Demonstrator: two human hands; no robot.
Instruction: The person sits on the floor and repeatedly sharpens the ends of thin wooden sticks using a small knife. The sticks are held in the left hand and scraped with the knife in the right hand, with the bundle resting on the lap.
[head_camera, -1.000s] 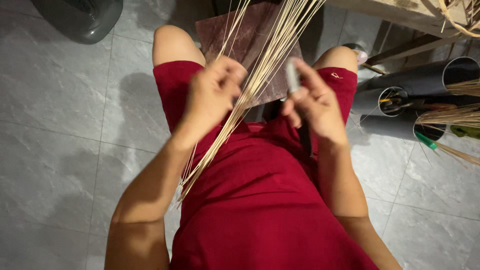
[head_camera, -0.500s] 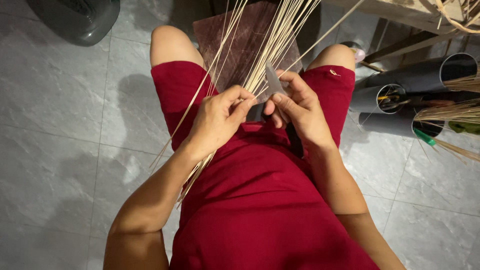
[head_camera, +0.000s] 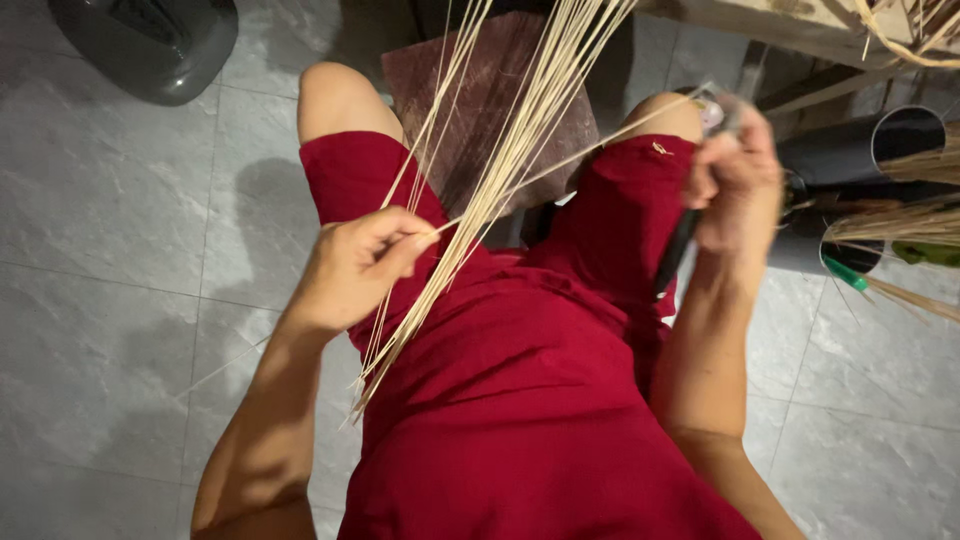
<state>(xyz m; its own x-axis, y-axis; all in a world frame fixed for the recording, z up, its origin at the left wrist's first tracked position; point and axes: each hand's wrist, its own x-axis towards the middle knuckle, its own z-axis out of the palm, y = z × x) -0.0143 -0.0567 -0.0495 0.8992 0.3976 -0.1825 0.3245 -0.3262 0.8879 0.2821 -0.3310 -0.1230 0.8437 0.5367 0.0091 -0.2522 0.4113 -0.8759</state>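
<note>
Two hands at work over red lap. Left hand (head_camera: 355, 268) pinches bundle of thin pale sticks (head_camera: 500, 170), steadying it across thighs. Right hand (head_camera: 735, 180), blurred, fist closed around dark-handled knife (head_camera: 680, 250), apart from bundle beside right knee.

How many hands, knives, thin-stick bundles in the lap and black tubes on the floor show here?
Hands: 2, left hand and right hand
Knife: 1
Stick bundle: 1
Black tubes: 2 clearly seen, possibly more behind
Total: 6
</note>
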